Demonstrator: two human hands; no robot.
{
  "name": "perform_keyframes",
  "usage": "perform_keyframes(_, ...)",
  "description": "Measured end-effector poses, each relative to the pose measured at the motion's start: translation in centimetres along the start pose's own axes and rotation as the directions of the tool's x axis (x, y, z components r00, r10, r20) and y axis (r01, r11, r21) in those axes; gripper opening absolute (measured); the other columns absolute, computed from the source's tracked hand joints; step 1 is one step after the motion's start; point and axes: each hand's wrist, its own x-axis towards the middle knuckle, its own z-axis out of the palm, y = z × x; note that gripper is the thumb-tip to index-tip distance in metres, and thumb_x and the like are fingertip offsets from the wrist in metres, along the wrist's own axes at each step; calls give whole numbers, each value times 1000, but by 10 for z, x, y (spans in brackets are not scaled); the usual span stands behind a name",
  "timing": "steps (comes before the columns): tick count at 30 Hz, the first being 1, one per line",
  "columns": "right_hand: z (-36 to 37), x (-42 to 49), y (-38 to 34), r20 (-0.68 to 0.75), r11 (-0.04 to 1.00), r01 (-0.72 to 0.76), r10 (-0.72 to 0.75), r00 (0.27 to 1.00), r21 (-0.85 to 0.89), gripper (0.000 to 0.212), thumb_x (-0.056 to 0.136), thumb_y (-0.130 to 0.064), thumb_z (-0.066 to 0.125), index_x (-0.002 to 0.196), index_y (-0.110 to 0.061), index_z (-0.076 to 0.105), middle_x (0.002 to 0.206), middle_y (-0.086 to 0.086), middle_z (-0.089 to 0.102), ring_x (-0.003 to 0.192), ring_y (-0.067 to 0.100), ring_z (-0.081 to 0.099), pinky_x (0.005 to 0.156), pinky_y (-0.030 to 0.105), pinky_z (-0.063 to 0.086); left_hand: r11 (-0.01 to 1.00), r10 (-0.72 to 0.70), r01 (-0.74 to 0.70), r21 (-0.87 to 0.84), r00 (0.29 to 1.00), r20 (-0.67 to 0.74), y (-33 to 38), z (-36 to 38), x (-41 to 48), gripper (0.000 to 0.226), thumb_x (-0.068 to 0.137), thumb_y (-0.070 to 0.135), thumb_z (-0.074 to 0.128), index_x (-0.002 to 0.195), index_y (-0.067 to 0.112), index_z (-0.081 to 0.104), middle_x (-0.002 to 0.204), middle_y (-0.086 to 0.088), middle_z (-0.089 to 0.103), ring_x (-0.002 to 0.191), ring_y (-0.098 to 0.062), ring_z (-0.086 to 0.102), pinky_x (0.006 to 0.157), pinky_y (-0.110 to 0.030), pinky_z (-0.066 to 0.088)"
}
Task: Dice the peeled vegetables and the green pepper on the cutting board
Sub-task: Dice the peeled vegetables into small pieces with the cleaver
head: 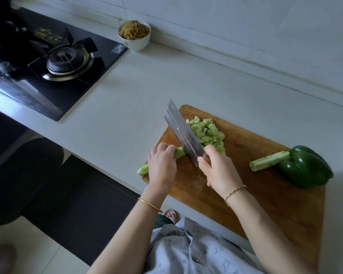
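2 peeled strips are logged on cutting board [246, 194]: cucumber strip [180, 152], overhanging the left corner, gripped by left hand [161, 165] beside cleaver [183, 133] clenched in right hand [219, 169]; spare strip [269, 161] touching green pepper [305, 167], bare board between.

A home kitchen: a pale countertop [139, 86] carries a black gas hob [53, 62] at its left end, a bowl of shredded food [134, 35] behind the hob's right corner, and a wooden cutting board [255, 204] to the hob's right.
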Motion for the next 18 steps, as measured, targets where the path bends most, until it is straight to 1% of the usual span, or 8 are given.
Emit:
perform_keyframes(1,2,2,-1,3,999,11,-11,1000,-53,17,99,-23,45,91,-8,42,68,4,55,49,24,56,52,44,53,1000,-3,3,-1,1000,-2,0,0,0,24,92,7,53,111,16,64,116,-3,55,108,-23,43,96,-36,32)
perform_keyframes(3,7,5,-4,19,990,19,-16,1000,-139,16,100,-24,43,90,-12,38,74,8,59,54,26,56,53,41,52,1000,-5,5,-7,1000,-5,-1,1,0,24,90,6,54,110,15,65,115,-3,55,107,-24,43,95,-35,32)
perform_keyframes(5,13,8,-8,20,984,15,-11,1000,-180,16,101,-24,41,91,-14,35,77,8,60,59,26,56,52,39,48,1000,-5,5,-26,1000,-2,-2,1,0,25,90,6,56,110,15,66,115,-3,56,107,-24,44,94,-36,32)
perform_keyframes(6,15,9,-8,9,985,7,-5,1000,-173,16,101,-24,40,91,-14,34,77,8,59,61,27,58,52,39,48,999,-5,5,-41,1000,1,-2,0,0,25,89,5,57,110,15,66,114,-3,56,108,-24,45,94,-36,33)
perform_keyframes(8,18,10,-8,-25,995,-20,18,1000,-101,16,101,-24,42,90,-14,36,76,8,57,65,30,60,55,43,53,997,-14,14,-73,1000,5,-4,0,1,27,88,6,58,112,16,67,114,-3,57,109,-24,45,95,-38,36)
perform_keyframes(11,18,9,-7,-66,999,-34,33,997,-20,16,100,-24,44,91,-12,39,74,8,57,62,28,60,56,48,55,994,-25,24,-106,1000,-7,-4,1,1,28,87,5,61,112,16,68,114,-2,58,109,-23,46,96,-39,37)
perform_keyframes(15,13,7,-7,-80,1000,-9,9,997,1,15,101,-25,44,96,-10,43,71,6,57,55,25,58,54,46,54,992,-17,14,-122,999,-29,-3,1,2,26,86,2,61,109,14,69,113,-2,61,108,-23,47,96,-38,37)
perform_keyframes(18,11,7,-6,-51,999,-24,25,998,26,16,101,-24,44,99,-9,45,73,7,58,52,22,56,54,44,55,993,-7,2,-117,999,-38,-1,1,3,25,87,2,61,108,13,70,113,-3,62,108,-23,49,96,-37,35)
